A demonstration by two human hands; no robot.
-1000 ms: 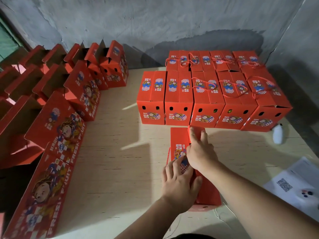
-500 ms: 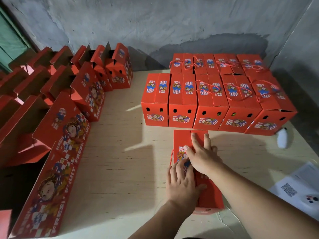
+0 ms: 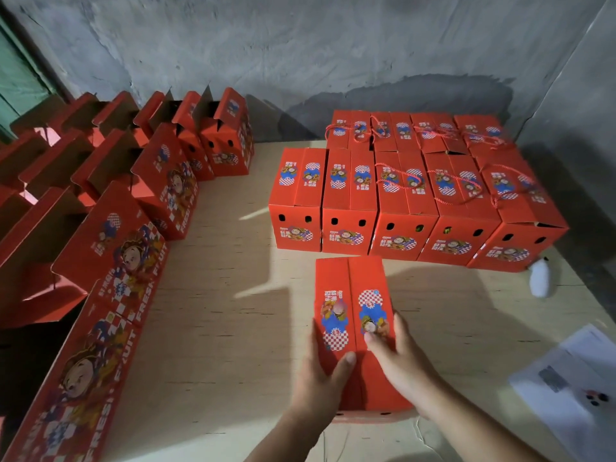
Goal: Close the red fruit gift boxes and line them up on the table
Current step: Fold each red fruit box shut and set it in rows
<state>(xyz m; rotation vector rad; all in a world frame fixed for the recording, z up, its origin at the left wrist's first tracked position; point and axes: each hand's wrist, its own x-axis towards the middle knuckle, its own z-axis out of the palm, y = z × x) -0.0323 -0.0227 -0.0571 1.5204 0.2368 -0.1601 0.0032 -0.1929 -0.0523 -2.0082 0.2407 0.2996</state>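
The red box (image 3: 358,331) stands on the desk (image 3: 216,328), just in front of the row of closed boxes (image 3: 413,208), and its two top flaps lie flat and meet in the middle. The left hand (image 3: 321,378) holds the box at its left side: the thumb lies on the top flap and the other fingers go down along the left wall. The right hand (image 3: 400,358) rests on the right flap, with its fingers (image 3: 373,338) nearly straight and close together, pressing on the printed picture.

Half a second ago both hands lay further forward on top of the box, the right one over the left, and covered the pictures. Now they have come back toward the near end and moved apart, so the top of the box shows almost whole.

To the left, open boxes (image 3: 160,181) stand in rows with their flaps up. At the right edge of the desk lie a white paper (image 3: 573,385) and a small white object (image 3: 540,278).
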